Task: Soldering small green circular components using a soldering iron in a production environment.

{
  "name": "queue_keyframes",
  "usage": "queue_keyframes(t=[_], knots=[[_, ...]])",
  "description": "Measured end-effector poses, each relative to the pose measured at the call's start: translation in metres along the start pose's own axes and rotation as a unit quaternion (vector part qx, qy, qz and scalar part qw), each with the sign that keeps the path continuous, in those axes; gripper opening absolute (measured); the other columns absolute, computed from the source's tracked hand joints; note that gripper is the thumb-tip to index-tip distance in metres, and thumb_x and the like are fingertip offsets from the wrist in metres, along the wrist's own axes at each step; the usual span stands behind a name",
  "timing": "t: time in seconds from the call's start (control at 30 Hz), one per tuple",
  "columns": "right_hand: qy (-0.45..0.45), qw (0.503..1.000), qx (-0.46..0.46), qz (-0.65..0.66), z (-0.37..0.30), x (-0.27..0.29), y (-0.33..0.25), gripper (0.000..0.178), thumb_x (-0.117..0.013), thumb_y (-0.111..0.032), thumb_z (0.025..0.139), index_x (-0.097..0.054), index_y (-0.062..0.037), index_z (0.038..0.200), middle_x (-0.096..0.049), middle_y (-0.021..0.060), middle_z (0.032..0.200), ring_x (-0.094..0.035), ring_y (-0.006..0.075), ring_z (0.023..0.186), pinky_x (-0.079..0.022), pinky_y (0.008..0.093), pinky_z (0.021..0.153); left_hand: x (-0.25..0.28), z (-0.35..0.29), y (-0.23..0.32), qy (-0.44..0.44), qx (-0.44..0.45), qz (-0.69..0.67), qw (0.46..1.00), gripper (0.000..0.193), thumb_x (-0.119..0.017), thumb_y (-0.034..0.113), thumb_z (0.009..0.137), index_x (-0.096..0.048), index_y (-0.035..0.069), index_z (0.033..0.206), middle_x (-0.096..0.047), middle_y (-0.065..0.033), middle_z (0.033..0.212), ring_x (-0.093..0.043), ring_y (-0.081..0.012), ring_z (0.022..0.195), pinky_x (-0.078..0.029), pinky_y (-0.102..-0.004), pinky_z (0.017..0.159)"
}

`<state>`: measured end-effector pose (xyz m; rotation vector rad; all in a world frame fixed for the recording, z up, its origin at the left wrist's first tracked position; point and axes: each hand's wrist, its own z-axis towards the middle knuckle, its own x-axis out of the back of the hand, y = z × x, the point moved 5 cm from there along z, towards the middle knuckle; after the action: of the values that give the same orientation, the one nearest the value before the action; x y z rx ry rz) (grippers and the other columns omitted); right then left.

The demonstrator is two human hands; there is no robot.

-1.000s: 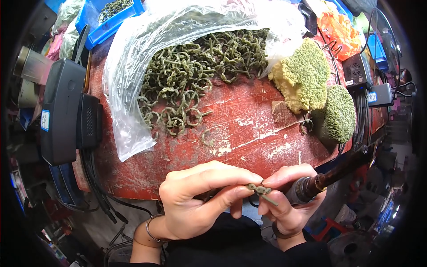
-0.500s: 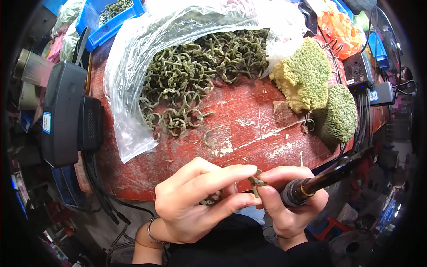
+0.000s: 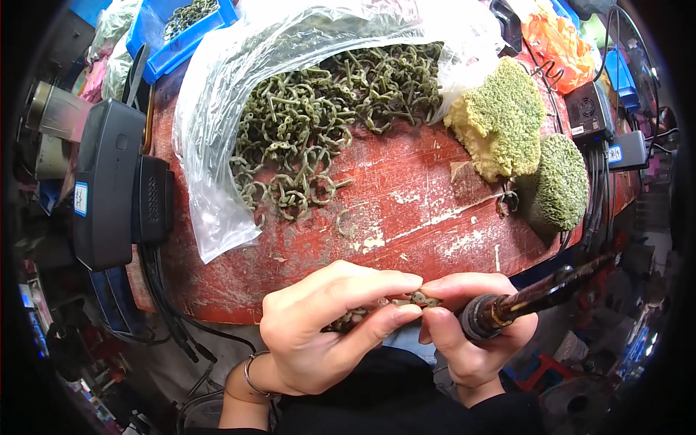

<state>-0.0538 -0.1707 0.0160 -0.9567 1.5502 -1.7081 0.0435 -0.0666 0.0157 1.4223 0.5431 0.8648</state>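
Observation:
At the table's front edge, my left hand pinches a small grey-green ring-like piece between thumb and forefinger. Its other end is caught by the thumb and forefinger of my right hand. More such pieces show in the curl of my left hand, partly covered by its fingers. A dark rod-shaped tool with a grey collar lies across my right hand, in the crook of the thumb, pointing up to the right; I cannot make out its kind. Beyond my hands is a heap of grey-green curved pieces.
A clear plastic bag surrounds the heap on the worn red table. Two rough yellow-green sponge-like blocks stand at the right. Black devices with hanging cables line the left edge. A blue bin sits back left.
The small piece between my fingertips has turned from upright to lying nearly level. The tool has tipped slightly with my right hand. The whole view has shifted a little.

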Motion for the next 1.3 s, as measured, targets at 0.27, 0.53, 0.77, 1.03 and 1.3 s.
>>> queue_keyframes(t=[0.27,0.53,0.77,1.03,1.3], knots=[[-0.031,0.999,-0.033,0.024,-0.003,0.005,0.004,0.038,-0.068,0.006,0.062,-0.057,0.005,0.099,-0.064,0.0139,0.088,-0.065,0.0171,0.075,-0.051,0.0238,0.066,0.0,-0.003,-0.012,-0.035,0.122,-0.117,0.985,0.01,-0.063,0.0,0.07,-0.063,-0.003,0.079,-0.062,-0.0123,0.069,-0.057,-0.0125,0.056,-0.042,-0.0208,0.047],[-0.038,0.998,-0.039,0.034,-0.001,0.003,0.006,0.037,-0.068,0.006,0.063,-0.057,0.0051,0.099,-0.064,0.0135,0.088,-0.065,0.0163,0.075,-0.051,0.023,0.066,-0.006,-0.005,-0.021,-0.039,0.227,-0.283,0.931,0.015,-0.062,0.007,0.078,-0.059,-0.007,0.083,-0.061,-0.014,0.071,-0.052,-0.0084,0.046,-0.038,-0.0177,0.038],[-0.04,0.995,-0.068,0.059,-0.003,0.002,0.008,0.037,-0.07,0.003,0.062,-0.058,0.0041,0.097,-0.065,0.0117,0.086,-0.064,0.0141,0.072,-0.05,0.0217,0.064,-0.01,-0.009,-0.03,-0.141,0.262,-0.364,0.882,0.021,-0.053,0.012,0.087,-0.057,-0.005,0.099,-0.061,-0.0091,0.078,-0.051,-0.0064,0.05,-0.034,-0.0157,0.041],[-0.031,0.994,-0.071,0.072,-0.003,0.001,0.006,0.035,-0.072,0.0,0.065,-0.058,0.0046,0.096,-0.065,0.012,0.081,-0.064,0.013,0.07,-0.049,0.0214,0.062,-0.02,-0.016,-0.031,-0.157,0.409,-0.467,0.768,0.028,-0.053,0.021,0.087,-0.051,-0.006,0.095,-0.057,-0.0077,0.07,-0.046,-0.0051,0.044,-0.033,-0.014,0.037],[0.115,0.986,-0.1,0.063,-0.003,-0.006,0.005,0.037,-0.067,-0.03,0.077,-0.051,0.0031,0.083,-0.047,0.0047,0.046,-0.039,0.0067,0.036,-0.026,0.0178,0.036,-0.011,-0.01,-0.041,-0.093,0.276,-0.532,0.795,0.023,-0.036,0.016,0.093,-0.049,-0.002,0.101,-0.054,-0.0117,0.087,-0.054,-0.0127,0.072,-0.042,-0.0221,0.051]])
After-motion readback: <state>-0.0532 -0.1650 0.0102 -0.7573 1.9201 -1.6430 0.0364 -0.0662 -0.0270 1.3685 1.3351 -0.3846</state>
